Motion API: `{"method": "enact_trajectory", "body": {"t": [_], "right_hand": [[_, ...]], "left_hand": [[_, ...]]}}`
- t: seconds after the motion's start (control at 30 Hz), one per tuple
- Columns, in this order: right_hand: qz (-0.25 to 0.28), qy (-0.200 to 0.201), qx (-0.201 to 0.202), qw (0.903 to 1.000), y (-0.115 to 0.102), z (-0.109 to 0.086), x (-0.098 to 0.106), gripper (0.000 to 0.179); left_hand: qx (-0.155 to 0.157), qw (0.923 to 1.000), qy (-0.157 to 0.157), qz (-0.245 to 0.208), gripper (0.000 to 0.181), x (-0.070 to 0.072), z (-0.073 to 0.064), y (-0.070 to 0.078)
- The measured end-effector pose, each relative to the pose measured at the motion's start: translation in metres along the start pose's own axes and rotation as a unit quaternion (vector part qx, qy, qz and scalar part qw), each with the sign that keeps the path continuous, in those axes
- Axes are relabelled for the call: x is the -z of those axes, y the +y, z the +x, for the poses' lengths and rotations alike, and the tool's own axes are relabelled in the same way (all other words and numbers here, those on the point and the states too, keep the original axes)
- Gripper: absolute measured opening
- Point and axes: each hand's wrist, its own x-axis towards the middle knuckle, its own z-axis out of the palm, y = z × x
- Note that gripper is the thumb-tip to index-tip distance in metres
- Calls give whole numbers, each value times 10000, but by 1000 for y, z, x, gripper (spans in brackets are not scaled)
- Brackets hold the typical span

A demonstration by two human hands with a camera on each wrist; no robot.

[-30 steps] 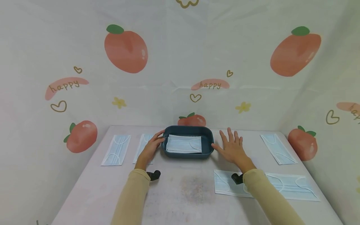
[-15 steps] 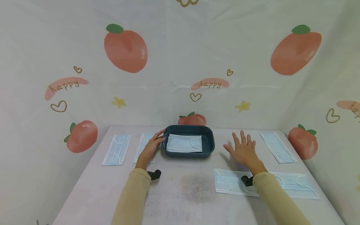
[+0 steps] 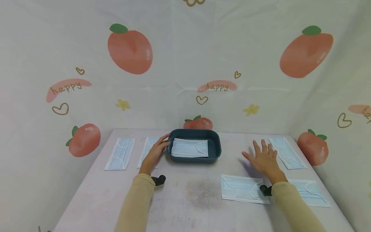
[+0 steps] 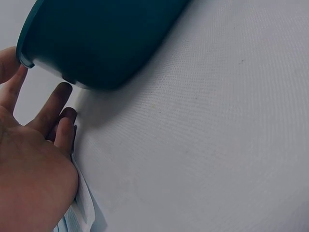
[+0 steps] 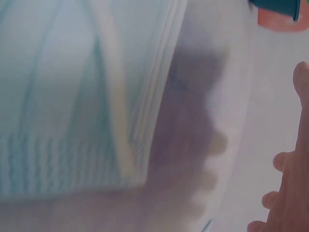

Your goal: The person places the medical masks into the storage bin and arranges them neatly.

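Fingers [image 3: 264, 147] above table [image 3: 165, 206], fruit-printed backdrop [image 3: 179, 58]

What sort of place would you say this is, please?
Probably a staged tabletop work area: a pale table backed by a fruit-printed backdrop, with face masks laid out either side of a dark tray.

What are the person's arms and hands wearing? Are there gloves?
No gloves: the left hand and right hand are bare. Both arms have plain tan sleeves, and a small black piece with a rounded end sticks out at each wrist.
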Motion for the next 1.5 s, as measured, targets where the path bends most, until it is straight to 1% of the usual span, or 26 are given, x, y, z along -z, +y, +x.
{"method": "enact_trajectory", "body": {"t": [0.1, 0.33, 0.47, 0.6, 0.73, 0.87, 1.07, 1.23, 1.5], "right_hand": [[21, 19, -87, 10000, 10, -3, 2, 103], [-25, 205, -226, 9995, 33, -12, 7, 103], [-41, 194, -366, 9991, 43, -16, 9, 105], [-45, 188, -517, 9985, 51, -20, 12, 105], [-136, 310, -595, 9977, 62, -24, 14, 105], [-146, 347, -713, 9967, 74, -26, 14, 106], [-51, 242, -1033, 9943, 93, -26, 15, 110], [221, 1, -1295, 9913, 104, -26, 18, 115], [628, -294, -1688, 9832, 114, -24, 24, 121]], "left_hand": [[14, 10000, 49, -3, 50, 0, 0, -1], [54, 9999, 102, -3, 49, -1, 1, 0], [71, 9999, 139, -4, 48, 0, 1, 0], [93, 9999, 126, -18, 48, 0, 1, -1], [65, 10000, 64, -9, 49, -1, 0, -1], [28, 10000, 32, 61, 51, -1, -1, 1], [-18, 9999, 34, 111, 51, -1, 0, 1], [4, 9999, 67, 89, 50, -1, 2, -2], [26, 9998, 130, 176, 50, 1, 2, -2]]}}
